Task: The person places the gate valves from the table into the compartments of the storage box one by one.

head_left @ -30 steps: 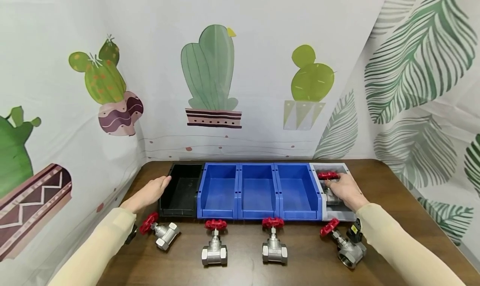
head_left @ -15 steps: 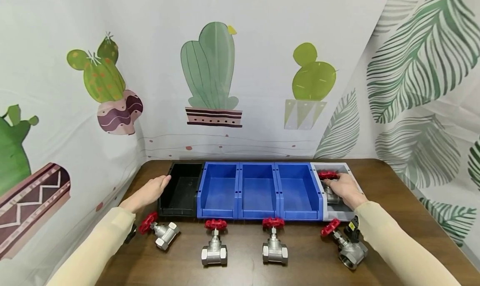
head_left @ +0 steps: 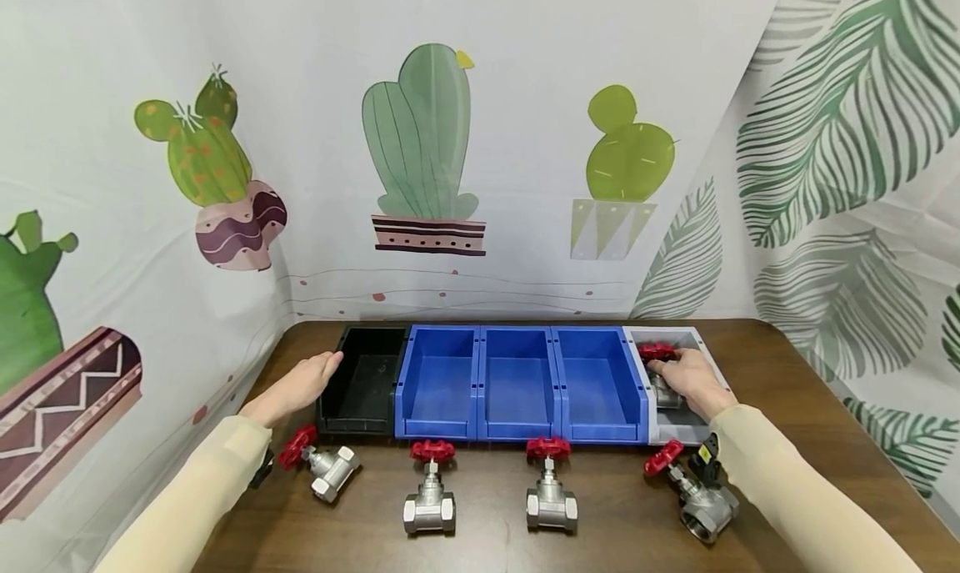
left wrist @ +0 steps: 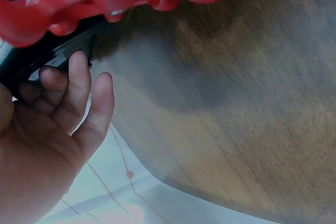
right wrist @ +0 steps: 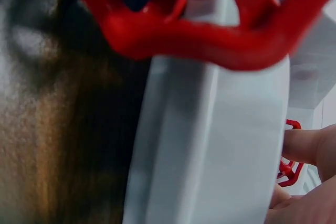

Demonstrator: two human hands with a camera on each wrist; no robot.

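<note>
pinching a steel valve [head_left: 666, 396] just below its red handwheel [head_left: 655, 352], your right hand [head_left: 692, 379] is narrow, thumb and fingers curled in around the neck. the valve sits inside the grey bin [head_left: 678, 435], beneath that hand, wheel on the side away from you; whether its whole weight rests on the bin's floor, the views don't let you tell.

your left hand [head_left: 303, 379] is loosely spread, fingers relaxed, with the fingertips at the outer wall of the black bin [head_left: 358, 425]; how firmly they touch it you can't tell.

between your hands, three blue bins [head_left: 519, 430] stand side by side, completing one row with the black and grey ones.

nearer to you than both hands, four more valves lie on the table [head_left: 487, 498], each with a red wheel: a left valve [head_left: 333, 473] beside your left wrist, two middle valves [head_left: 551, 506] between your forearms, upright in outline, and a right valve [head_left: 707, 510] by your right wrist, tilted, close to a black wrist camera [head_left: 707, 460].

beyond your hands hangs a white cloth [head_left: 525, 139] printed with cacti and leaves.
</note>
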